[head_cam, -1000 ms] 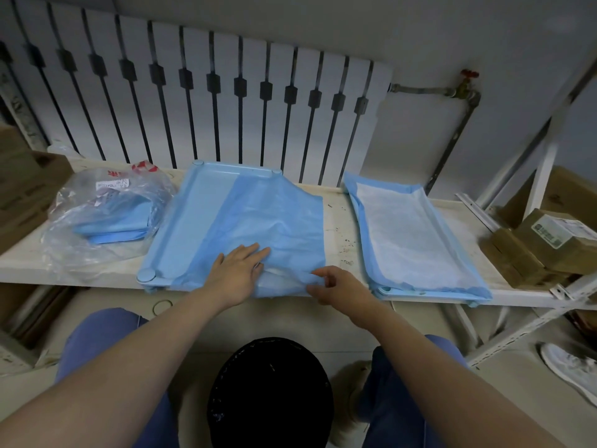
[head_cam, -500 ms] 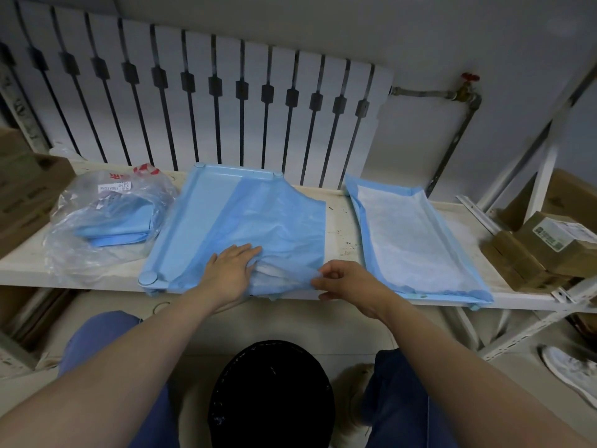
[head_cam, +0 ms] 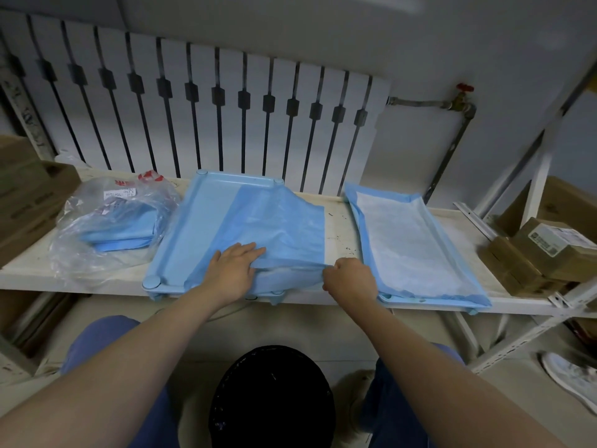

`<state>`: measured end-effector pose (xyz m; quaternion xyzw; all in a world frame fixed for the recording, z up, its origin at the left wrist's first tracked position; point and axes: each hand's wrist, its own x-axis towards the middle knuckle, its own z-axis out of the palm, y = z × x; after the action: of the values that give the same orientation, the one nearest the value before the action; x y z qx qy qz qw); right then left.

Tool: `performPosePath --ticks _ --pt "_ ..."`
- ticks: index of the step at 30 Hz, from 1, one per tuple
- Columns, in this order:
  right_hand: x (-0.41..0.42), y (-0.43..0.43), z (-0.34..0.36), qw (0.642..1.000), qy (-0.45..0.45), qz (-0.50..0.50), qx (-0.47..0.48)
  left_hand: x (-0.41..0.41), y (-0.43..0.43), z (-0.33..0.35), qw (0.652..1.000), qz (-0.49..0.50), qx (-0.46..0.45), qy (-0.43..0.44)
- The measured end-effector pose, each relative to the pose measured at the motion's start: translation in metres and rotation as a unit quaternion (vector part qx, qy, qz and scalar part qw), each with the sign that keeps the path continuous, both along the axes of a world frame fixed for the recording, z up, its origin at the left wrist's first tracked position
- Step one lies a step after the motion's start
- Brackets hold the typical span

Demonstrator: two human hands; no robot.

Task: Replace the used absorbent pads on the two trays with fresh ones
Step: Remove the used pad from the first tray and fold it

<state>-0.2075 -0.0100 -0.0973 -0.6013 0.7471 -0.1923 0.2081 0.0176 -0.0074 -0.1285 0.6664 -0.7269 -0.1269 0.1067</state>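
A white shelf [head_cam: 336,218] runs before a radiator [head_cam: 206,114]. Two blue trays sit at its front edge: the left tray [head_cam: 181,240] half-covered by a folded blue pad [head_cam: 274,227], the right tray [head_cam: 429,300] under a spread pad [head_cam: 410,247]. One plastic bag [head_cam: 109,218] lies toward the left end. The left hand [head_cam: 234,270] presses flat on the folded pad; the right hand [head_cam: 350,278] pinches its near corner.

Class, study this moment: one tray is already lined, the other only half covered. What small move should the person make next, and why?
Probably draw the right hand rightward to open the folded pad. It pinches the pad's near edge while the left hand presses the pad flat on the left tray, whose left part lies bare. The right tray's pad is already spread.
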Motion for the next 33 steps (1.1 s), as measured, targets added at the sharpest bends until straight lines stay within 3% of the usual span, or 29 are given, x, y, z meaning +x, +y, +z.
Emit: performPosePath --ticks 5,9,12,15,19,23,26,30,33 --pt "0.000 0.006 -0.008 0.988 -0.143 0.002 0.057 -0.001 0.007 0.002 1.000 -0.015 0.017 -0.003" --pt "-0.004 0.013 -0.018 0.994 -0.078 0.001 0.083 0.003 0.017 -0.001 0.997 -0.053 0.053 0.003" --pt "-0.002 0.013 -0.021 0.997 -0.055 -0.014 0.047 0.008 0.023 -0.002 0.996 -0.060 0.073 -0.010" --pt "0.001 0.009 -0.022 0.997 -0.075 -0.018 0.019 0.007 0.024 -0.002 0.996 -0.049 0.073 -0.019" --pt "-0.004 0.012 -0.032 0.995 -0.045 0.042 0.081 0.003 0.024 0.004 0.992 -0.020 0.099 -0.077" --pt "-0.010 0.021 -0.027 0.996 0.013 0.047 0.077 -0.003 0.026 0.007 0.984 0.003 0.114 -0.139" --pt "-0.006 0.027 -0.012 0.973 -0.059 0.102 0.200 -0.012 0.027 0.012 0.983 0.003 0.128 -0.132" --pt "-0.011 0.030 0.006 0.933 -0.066 0.203 0.290 -0.037 0.024 0.017 0.987 -0.097 0.101 -0.079" --pt "-0.022 0.014 0.006 0.942 -0.161 0.116 0.272 -0.057 0.021 0.013 0.985 -0.143 0.061 -0.077"
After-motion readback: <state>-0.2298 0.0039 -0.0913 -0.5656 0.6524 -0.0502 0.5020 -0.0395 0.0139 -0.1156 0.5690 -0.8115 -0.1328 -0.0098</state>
